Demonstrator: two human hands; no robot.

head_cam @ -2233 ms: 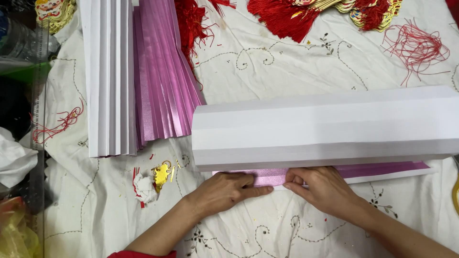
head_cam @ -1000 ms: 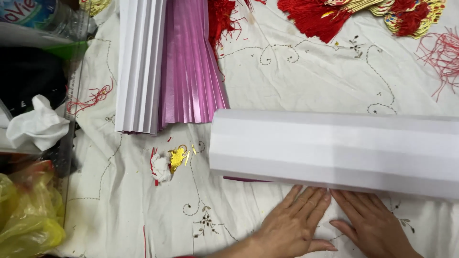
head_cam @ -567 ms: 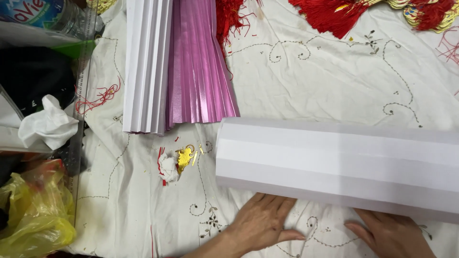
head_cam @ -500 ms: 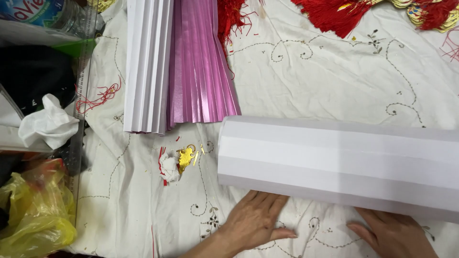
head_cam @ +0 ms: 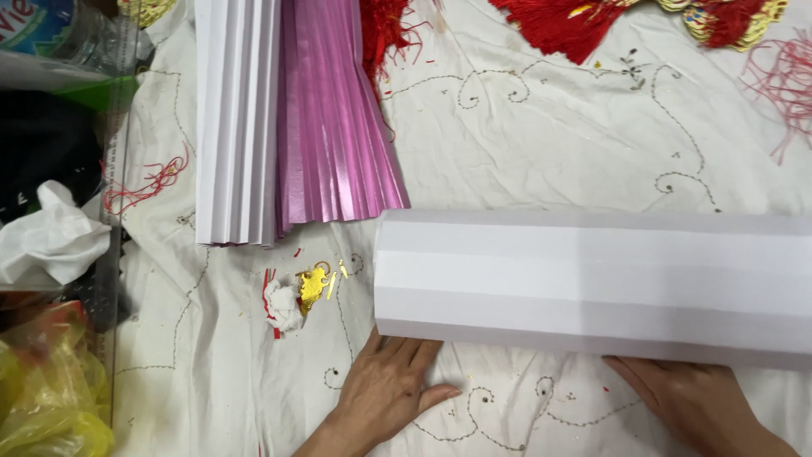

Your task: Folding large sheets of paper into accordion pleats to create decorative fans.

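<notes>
1. Head view, hands: the left hand [head_cam: 385, 396] lies flat and open, palm down, on the embroidered white cloth [head_cam: 541, 144]. Its fingertips are tucked under the near left corner of the folded white paper [head_cam: 592, 283], and the thumb spreads out to the side. It grips nothing.
2. Head view, right side: the right hand [head_cam: 698, 404] also lies open and palm down. Its fingers reach up to the near edge of the same paper, toward the paper's right part, and their tips slip just under it. Part of the hand runs out of the frame at the bottom.
3. Head view, the paper: it is a long, wide pleated panel lying crosswise on the cloth, just beyond both hands, with lengthwise fold lines. Its right end leaves the picture.
4. Head view, farther back: a stack of pleated white paper [head_cam: 235, 118] lies lengthwise, touching a stack of pleated pink paper [head_cam: 334, 118] on its right. The pink stack's near end almost meets the big panel's far left corner.
5. Head view, surroundings: small scraps of gold, white and red [head_cam: 296, 292] lie just left of the panel. Red tassels [head_cam: 562, 21] sit at the far edge, loose red threads [head_cam: 782, 72] at the far right. A crumpled white tissue [head_cam: 46, 241] and a yellow plastic bag [head_cam: 42, 398] sit at the left.
</notes>
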